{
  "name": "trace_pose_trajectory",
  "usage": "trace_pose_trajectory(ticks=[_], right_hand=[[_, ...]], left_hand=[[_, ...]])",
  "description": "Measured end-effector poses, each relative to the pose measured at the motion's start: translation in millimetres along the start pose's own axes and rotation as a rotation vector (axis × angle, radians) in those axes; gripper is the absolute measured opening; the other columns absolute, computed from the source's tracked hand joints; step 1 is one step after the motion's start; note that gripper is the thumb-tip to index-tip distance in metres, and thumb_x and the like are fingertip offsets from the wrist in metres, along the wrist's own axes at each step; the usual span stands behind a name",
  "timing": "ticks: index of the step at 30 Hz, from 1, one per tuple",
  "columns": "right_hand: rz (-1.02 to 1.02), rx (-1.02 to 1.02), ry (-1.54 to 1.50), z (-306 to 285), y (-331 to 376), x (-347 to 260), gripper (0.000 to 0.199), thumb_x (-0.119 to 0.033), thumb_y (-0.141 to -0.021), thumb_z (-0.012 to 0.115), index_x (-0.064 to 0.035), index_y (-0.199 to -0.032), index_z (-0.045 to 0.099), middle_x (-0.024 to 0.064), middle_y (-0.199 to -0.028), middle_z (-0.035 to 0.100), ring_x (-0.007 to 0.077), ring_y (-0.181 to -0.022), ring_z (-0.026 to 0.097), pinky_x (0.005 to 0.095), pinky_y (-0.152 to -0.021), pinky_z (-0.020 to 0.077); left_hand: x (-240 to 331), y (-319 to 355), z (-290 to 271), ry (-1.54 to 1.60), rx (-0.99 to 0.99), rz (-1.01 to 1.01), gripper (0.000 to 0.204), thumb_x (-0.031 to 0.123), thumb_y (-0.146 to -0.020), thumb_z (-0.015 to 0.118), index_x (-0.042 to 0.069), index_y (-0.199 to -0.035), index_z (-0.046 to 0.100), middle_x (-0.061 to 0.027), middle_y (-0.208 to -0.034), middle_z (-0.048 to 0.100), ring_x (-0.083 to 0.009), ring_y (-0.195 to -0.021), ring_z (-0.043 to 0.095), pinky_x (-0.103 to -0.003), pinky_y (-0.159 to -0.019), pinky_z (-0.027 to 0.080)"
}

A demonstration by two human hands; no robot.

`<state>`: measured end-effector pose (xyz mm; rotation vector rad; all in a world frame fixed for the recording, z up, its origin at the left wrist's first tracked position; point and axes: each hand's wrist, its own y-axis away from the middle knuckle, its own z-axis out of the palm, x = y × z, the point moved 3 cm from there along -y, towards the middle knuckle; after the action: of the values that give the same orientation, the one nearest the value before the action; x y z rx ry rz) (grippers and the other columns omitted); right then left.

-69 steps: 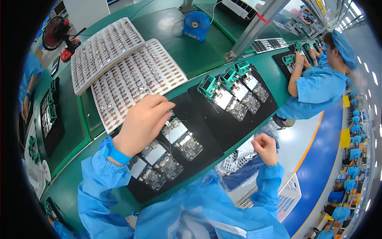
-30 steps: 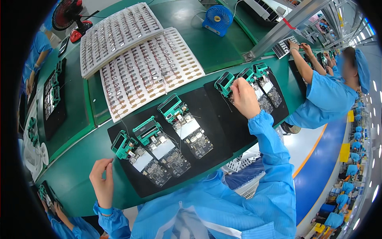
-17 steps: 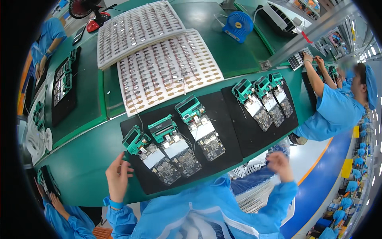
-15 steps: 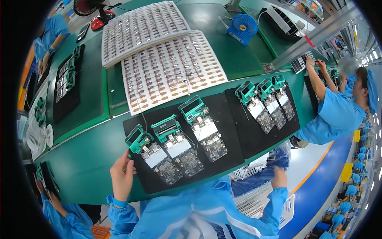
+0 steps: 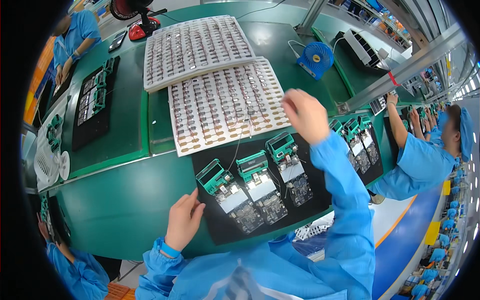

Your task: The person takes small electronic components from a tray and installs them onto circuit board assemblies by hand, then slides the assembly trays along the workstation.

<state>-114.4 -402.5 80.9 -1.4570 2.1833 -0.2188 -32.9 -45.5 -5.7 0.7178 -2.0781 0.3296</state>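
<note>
My left hand is at the left edge of a black mat, its index finger and thumb apart with nothing between them. The nearest piece on that mat is a green plastic frame joined to a circuit board. Two similar assemblies stand beside it, with another green frame and a third green frame. Over the right rim of a white foam tray reaches my right hand, fingers bent. Its fingertips are partly hidden, so I cannot tell whether it holds anything. Small wired parts fill most of the tray.
A second foam tray overlaps the first. Behind them are a blue fan and a slanting metal post. More assemblies lie right of my right sleeve. Co-workers sit at both sides, one in a blue smock.
My right hand has come up from beside the plastic bag at lower right to the foam tray's right rim. The left hand stays by the mat's left edge. The whole view has shifted slightly.
</note>
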Motion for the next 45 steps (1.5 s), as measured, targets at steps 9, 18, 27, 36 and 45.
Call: trace_pose_trajectory(ticks=[9, 18, 27, 36, 45], right_hand=[[0.067, -0.195, 0.492, 86.8, -65.8, 11.7, 0.014, -0.014, -0.082, 0.069, -0.0051, -0.093, 0.071, 0.0142, -0.096, 0.069, 0.0315, -0.090, 0.070, 0.0419, -0.071, 0.0575], [-0.091, -0.143, 0.684, 88.6, -63.1, -8.4, 0.007, -0.004, -0.078, 0.066, -0.0079, -0.081, 0.071, 0.0113, -0.088, 0.069, 0.0272, -0.084, 0.072, 0.0373, -0.064, 0.0583], [-0.023, -0.058, 0.591, 90.5, -69.0, 12.0, 0.008, -0.007, -0.080, 0.066, -0.0063, -0.087, 0.070, 0.0118, -0.093, 0.068, 0.0286, -0.086, 0.071, 0.0395, -0.068, 0.0584], [0.028, 0.111, 0.047, 61.9, -53.9, 43.1, 0.018, -0.013, -0.082, 0.066, -0.0022, -0.096, 0.071, 0.0137, -0.093, 0.068, 0.0314, -0.084, 0.069, 0.0419, -0.070, 0.0548], [0.467, -0.250, -1.153, -6.0, 37.7, -39.9, 0.015, -0.010, -0.092, 0.064, 0.0012, -0.101, 0.067, 0.0011, -0.081, 0.065, 0.0069, -0.069, 0.058, 0.0228, -0.065, 0.0486]], left_hand=[[34.4, -40.4, -3.5, -0.123, 0.123, 0.210, 0.050, -0.002, -0.083, 0.071, 0.004, -0.132, 0.058, -0.0150, -0.118, 0.053, -0.0312, -0.100, 0.060, -0.038, -0.081, 0.052], [33.2, -60.1, 0.8, -0.060, 0.026, 0.309, 0.045, 0.002, -0.083, 0.071, 0.003, -0.127, 0.061, -0.0130, -0.115, 0.054, -0.0293, -0.095, 0.060, -0.038, -0.077, 0.053], [47.3, -64.5, -8.2, -0.112, 0.126, 0.350, 0.030, -0.001, -0.083, 0.070, 0.000, -0.112, 0.067, -0.0116, -0.109, 0.060, -0.0291, -0.095, 0.061, -0.039, -0.080, 0.052], [75.8, -67.0, -10.4, -0.086, 0.230, 0.437, 0.029, -0.004, -0.083, 0.069, 0.000, -0.111, 0.068, -0.0129, -0.114, 0.061, -0.0298, -0.099, 0.062, -0.038, -0.083, 0.052], [106.6, -84.7, 17.8, 0.529, 0.217, 0.306, 0.038, -0.005, -0.091, 0.062, -0.001, -0.129, 0.060, -0.0147, -0.120, 0.061, -0.0227, -0.103, 0.067, -0.032, -0.084, 0.057]])
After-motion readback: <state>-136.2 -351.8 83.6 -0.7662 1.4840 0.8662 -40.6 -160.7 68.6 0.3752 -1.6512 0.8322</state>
